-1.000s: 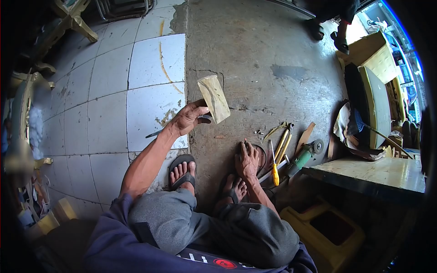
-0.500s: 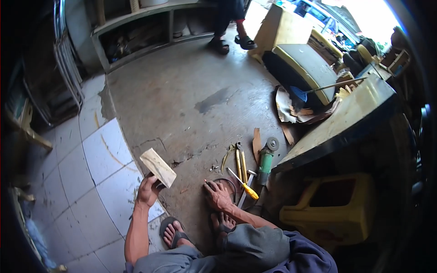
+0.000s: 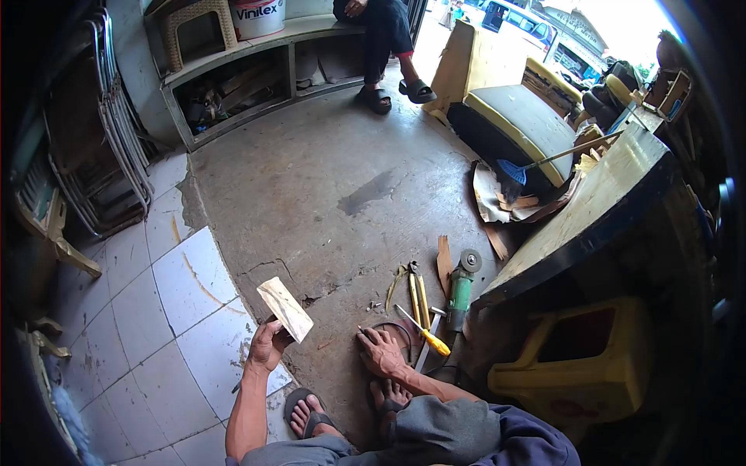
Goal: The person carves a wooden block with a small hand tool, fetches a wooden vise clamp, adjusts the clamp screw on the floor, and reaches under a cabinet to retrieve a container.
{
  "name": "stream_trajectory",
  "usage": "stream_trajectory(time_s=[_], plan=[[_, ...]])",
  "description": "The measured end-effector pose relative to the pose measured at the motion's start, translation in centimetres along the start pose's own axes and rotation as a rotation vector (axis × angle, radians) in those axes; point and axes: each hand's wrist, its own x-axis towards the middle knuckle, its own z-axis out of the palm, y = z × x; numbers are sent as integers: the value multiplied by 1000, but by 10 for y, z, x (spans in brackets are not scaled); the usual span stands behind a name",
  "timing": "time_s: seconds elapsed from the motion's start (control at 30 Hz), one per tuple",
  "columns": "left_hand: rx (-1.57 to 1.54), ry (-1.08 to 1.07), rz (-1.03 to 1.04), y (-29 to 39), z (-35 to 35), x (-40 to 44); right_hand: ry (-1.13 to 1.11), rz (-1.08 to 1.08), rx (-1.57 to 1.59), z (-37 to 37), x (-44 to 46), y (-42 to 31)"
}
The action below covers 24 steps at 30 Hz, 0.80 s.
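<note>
My left hand [image 3: 268, 349] grips a short wooden block [image 3: 286, 309] from below, its pale face turned up, above the edge where white tiles meet concrete. My right hand [image 3: 383, 354] is low over the concrete near my foot, fingers bent forward; a small dark tip shows at the fingertips, too small to name. Beside it lies a loop of dark cord [image 3: 404, 330]. Just to the right are a yellow-handled screwdriver [image 3: 435, 342], a hammer [image 3: 424, 355] partly under it, yellow-handled pincers [image 3: 419, 295] and a green angle grinder [image 3: 461, 291].
Wood strips [image 3: 444, 264] lie near the grinder. At right are a long wooden panel [image 3: 579, 210], a yellow plastic stool [image 3: 575, 377], a blue broom [image 3: 513, 171] and a cushion [image 3: 521, 116]. Folded chairs [image 3: 116, 132] lean at left. A person [image 3: 386, 39] sits on the far ledge.
The view has tilted up slightly, so everything appears lower and more of the far ledge shows. Both hands keep nearly the same places, the block still in my left hand.
</note>
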Motion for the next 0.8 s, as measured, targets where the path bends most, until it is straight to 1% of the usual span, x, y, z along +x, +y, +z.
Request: stream_trajectory(time_s=[0.2, 0.7, 0.8], plan=[[19, 30, -26, -2, -3, 2, 8, -1, 8, -1, 0, -1], [-7, 124, -19, -3, -2, 2, 14, 4, -3, -2, -1, -1], [-15, 116, -12, -3, -1, 2, 15, 6, 6, 0, 0, -1]])
